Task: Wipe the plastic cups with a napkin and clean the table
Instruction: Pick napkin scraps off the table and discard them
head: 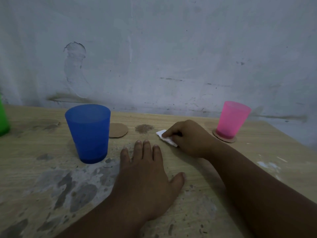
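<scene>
A blue plastic cup [89, 133] stands upright on the worn wooden table [197, 169], left of centre. A pink cup [231, 119] stands at the far right on a round cardboard coaster [230, 139]. Only a sliver of a green cup [3, 117] shows at the left edge. My right hand [188, 138] is closed on a folded white napkin [167, 137] and presses it onto the tabletop, just right of a brown patch of dirt [144, 128]. My left hand [145, 177] lies flat on the table with fingers spread, holding nothing, right of the blue cup.
A bare cardboard coaster [118, 130] lies behind the blue cup. Peeled grey patches [72, 186] mark the tabletop at the near left. A scuffed grey wall [171, 57] rises right behind the table. The table's right edge [291, 134] runs diagonally past the pink cup.
</scene>
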A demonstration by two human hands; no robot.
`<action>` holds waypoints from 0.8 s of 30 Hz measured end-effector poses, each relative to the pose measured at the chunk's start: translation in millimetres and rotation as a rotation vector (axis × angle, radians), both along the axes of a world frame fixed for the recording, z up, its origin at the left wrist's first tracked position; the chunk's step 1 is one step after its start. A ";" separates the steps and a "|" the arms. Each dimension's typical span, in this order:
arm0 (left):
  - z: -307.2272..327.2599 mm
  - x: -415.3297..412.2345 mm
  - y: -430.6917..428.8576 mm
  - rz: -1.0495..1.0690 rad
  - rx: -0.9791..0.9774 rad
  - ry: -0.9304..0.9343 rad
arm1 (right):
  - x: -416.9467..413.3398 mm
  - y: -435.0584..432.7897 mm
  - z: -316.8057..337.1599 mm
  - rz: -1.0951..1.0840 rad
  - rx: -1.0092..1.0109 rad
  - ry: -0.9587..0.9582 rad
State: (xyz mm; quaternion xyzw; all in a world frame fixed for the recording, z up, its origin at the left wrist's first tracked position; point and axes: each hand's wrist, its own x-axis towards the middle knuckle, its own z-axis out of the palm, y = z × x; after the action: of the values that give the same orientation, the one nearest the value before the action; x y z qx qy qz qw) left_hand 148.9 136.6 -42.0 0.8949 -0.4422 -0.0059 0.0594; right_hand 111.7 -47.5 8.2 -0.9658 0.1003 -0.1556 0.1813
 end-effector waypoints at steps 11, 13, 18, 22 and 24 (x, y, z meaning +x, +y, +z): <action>-1.1 0.0 -0.1 0.007 -0.002 0.021 | 8.1 1.0 6.2 -0.209 0.845 -0.135; -0.6 0.2 0.0 0.006 0.000 0.026 | 7.7 0.9 4.7 -0.292 0.609 -0.104; 0.6 0.3 -0.2 0.005 0.009 0.027 | 7.9 -9.3 -1.7 -0.359 0.062 0.011; 2.5 -0.8 0.0 0.010 0.015 0.033 | 5.2 -9.5 -3.2 -0.306 -0.098 0.031; 3.3 -0.9 -0.3 0.011 0.022 0.033 | 3.9 -9.2 -0.6 -0.280 -0.186 0.081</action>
State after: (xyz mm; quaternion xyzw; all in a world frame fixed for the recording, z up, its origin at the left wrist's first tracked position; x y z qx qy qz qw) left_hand 148.0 136.3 -38.7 0.8978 -0.4360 -0.0254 0.0568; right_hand 115.6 -56.7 7.7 -0.9606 0.2261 -0.1488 0.0636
